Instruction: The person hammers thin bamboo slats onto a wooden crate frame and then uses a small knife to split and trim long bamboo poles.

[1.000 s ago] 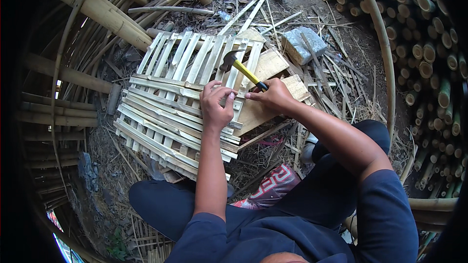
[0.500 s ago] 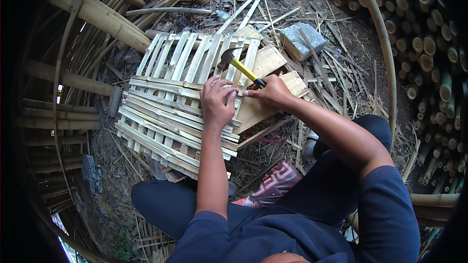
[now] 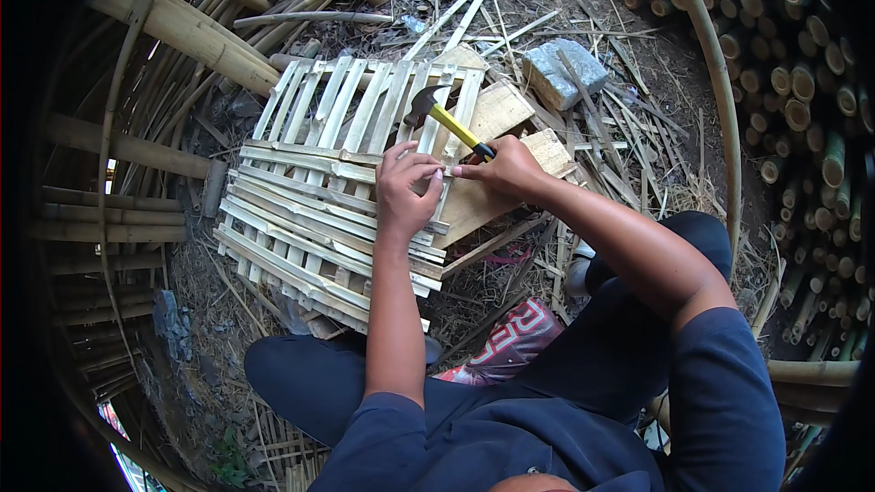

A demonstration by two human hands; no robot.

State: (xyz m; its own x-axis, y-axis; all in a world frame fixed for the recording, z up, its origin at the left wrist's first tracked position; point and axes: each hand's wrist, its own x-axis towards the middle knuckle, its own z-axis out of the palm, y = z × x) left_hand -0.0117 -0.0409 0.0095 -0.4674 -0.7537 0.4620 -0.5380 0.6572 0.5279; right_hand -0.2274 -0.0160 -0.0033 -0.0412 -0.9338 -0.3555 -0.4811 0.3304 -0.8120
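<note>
Little has shifted over the past second: the left hand (image 3: 406,189) has slid slightly toward the right hand (image 3: 506,169), so their fingertips now nearly meet over the pale lattice panel of split bamboo slats (image 3: 337,200). That panel lies flat on the littered ground before the seated person's knees. Fingers of the left hand are pinched together at the panel's right edge, though whatever they hold is too small to make out. The right hand is closed round the black grip of a yellow-handled hammer with a dark steel head (image 3: 447,118), which slants up and away, its head poised above the slats. Flat wooden boards (image 3: 497,114) lie under the panel's right side, and a grey stone block (image 3: 565,73) sits beyond them among bamboo splinters. Stacked bamboo poles (image 3: 811,82) line the right side.
</note>
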